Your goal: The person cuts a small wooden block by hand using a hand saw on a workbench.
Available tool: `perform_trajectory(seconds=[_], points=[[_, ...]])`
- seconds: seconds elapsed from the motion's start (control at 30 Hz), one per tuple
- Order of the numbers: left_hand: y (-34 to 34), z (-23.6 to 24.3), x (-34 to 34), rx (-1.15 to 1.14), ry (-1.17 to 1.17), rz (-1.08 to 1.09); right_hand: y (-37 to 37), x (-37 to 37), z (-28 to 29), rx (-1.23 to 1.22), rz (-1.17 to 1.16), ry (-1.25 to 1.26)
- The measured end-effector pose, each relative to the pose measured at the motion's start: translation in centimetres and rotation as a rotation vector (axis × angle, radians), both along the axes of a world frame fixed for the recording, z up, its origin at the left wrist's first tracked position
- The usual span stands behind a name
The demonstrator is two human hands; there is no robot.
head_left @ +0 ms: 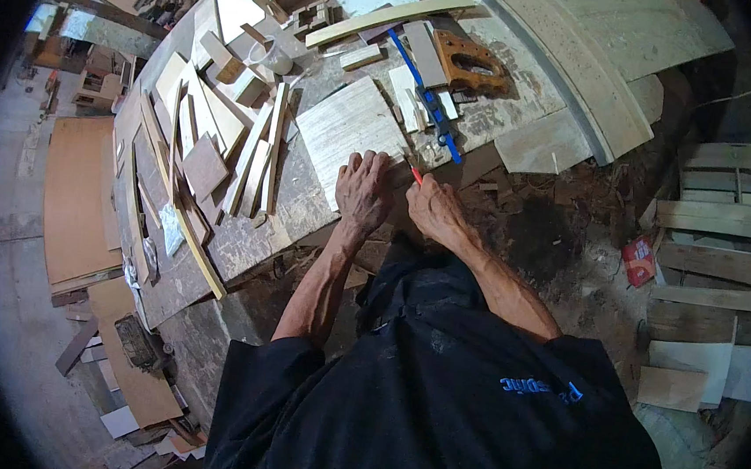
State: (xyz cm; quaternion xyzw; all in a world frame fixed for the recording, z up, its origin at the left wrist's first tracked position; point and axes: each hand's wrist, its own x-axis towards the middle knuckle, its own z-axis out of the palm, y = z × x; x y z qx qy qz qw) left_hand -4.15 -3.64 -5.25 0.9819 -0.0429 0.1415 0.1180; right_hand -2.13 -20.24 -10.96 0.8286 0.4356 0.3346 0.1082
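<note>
A pale, roughly square wooden board (348, 131) lies at the near edge of the worktable. My left hand (364, 189) grips the board's near edge, with bent fingers pressed on top and the thumb hidden. Close beside it, my right hand (437, 211) is closed round a slim red-handled tool (416, 176). Its dark, narrow tip meets the board's near right corner; I cannot make out the tool's exact kind. Just beyond the board lies a blue bar clamp (428, 97), slanting down to the table edge. Next to it rests a handsaw's wooden handle (473, 64).
Long wood strips (174, 166) and offcuts crowd the worktable's (297, 220) left side, near a white cup (270, 56). A long batten (392, 20) crosses the far part. Curved panels (575, 56) overhang the right end. Stacked boards (716, 261) and a red packet (639, 260) lie right.
</note>
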Motion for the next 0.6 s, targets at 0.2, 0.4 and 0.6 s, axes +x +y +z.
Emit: perform_trajectory(seconds=[0.2, 0.4, 0.6], points=[[-0.3, 0.9, 0.6, -0.034, 0.026, -0.059, 0.1, -1.1, -2.1, 0.611, -0.197, 0.994], [0.8, 0.0, 0.4, -0.061, 0.004, -0.063, 0.2, -0.3, -0.6, 0.053, -0.009, 0.342], [1.6, 1.3, 2.4, -0.118, 0.174, -0.016, 0.1, -1.1, -5.2, 0.285, -0.222, 0.084]])
